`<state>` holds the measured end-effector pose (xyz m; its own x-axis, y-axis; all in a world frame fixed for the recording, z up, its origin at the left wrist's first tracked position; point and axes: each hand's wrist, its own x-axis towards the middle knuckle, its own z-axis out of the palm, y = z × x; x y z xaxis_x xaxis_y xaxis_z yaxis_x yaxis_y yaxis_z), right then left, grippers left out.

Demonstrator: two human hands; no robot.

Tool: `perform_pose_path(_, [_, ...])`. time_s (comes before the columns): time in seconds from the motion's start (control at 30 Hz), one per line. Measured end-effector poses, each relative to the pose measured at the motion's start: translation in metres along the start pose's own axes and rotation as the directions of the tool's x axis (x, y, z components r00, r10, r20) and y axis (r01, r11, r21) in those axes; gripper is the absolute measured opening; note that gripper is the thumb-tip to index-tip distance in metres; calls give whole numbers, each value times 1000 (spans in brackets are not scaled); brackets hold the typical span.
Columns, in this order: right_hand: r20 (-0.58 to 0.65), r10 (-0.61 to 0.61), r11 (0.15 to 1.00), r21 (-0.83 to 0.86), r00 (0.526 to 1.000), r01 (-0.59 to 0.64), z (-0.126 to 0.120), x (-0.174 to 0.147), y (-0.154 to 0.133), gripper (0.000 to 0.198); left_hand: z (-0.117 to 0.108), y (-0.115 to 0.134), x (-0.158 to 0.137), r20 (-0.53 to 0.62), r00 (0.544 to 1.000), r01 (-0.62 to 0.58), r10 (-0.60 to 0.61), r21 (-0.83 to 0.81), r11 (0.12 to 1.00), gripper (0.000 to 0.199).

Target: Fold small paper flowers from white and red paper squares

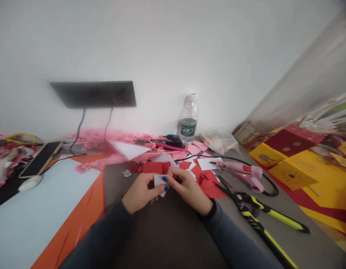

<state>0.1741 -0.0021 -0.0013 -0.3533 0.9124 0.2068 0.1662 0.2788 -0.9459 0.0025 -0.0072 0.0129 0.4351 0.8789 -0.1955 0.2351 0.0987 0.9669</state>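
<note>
Between my two hands is a small piece of white paper (159, 181), held up over the grey table. My left hand (141, 192) pinches its left side, thumb in front and fingers behind. On the other side my right hand (188, 190) has thumb and fingertips closed on the paper's right edge. Part of the sheet lies behind the fingers, so its folds cannot be made out. Just beyond the hands are red paper pieces (152, 167) and white paper scraps (208, 163). A small crumpled white paper piece (127, 173) rests left of them.
To the right lie a pink glue gun (240, 169) with its cord and green-black shears (255, 209). A water bottle (189, 121) stands by the wall. White sheets (46, 201) over orange paper (86, 209), a phone (41, 158) and a mouse (30, 183) are left. Yellow boxes (292, 175) sit far right.
</note>
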Motion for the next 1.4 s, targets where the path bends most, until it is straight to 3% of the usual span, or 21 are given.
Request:
perform_pose_path(0.23, [-33,-8,1000,-20,999,8,2,0,1,43,5,-2,1,7,1000,11,-11,-57,998,19])
perform_pose_path(0.33, [-82,-26,999,31,996,29,2,0,1,35,4,-4,1,-17,1000,18,-20,-121,993,23])
perform_pose_path(0.43, [-164,-118,993,-11,979,118,-2,0,0,15,4,-3,2,-71,997,-24,11,-199,980,33])
perform_pose_path(0.57, [-104,-317,935,-204,943,292,-10,1,-3,19,2,0,2,-106,992,-92,68,-240,966,41])
perform_pose_path(0.73, [-66,-348,908,-271,935,319,-15,1,1,31,0,1,2,-137,987,-109,80,-222,969,41])
perform_pose_path(0.87, [-116,-359,901,-300,926,312,-15,1,3,25,0,-3,2,-140,988,-108,71,-276,955,51])
perform_pose_path(1.07, [-138,-449,875,-270,883,403,-14,3,-3,15,2,-3,1,-90,994,-84,60,-296,951,51])
perform_pose_path(1.2, [-129,-444,880,-251,887,404,-12,2,-5,13,3,-3,1,-79,996,-66,39,-370,927,57])
perform_pose_path(1.27, [-118,-401,902,-221,908,370,-11,1,-5,10,3,-6,1,-128,992,-69,22,-374,925,57])
perform_pose_path(1.33, [-126,-337,932,-184,933,312,-10,0,-7,7,3,-8,1,-198,980,-81,16,-323,943,54])
perform_pose_path(1.4, [-150,-282,955,-140,948,262,-8,0,-8,8,2,-9,1,-187,981,-93,46,-254,963,49])
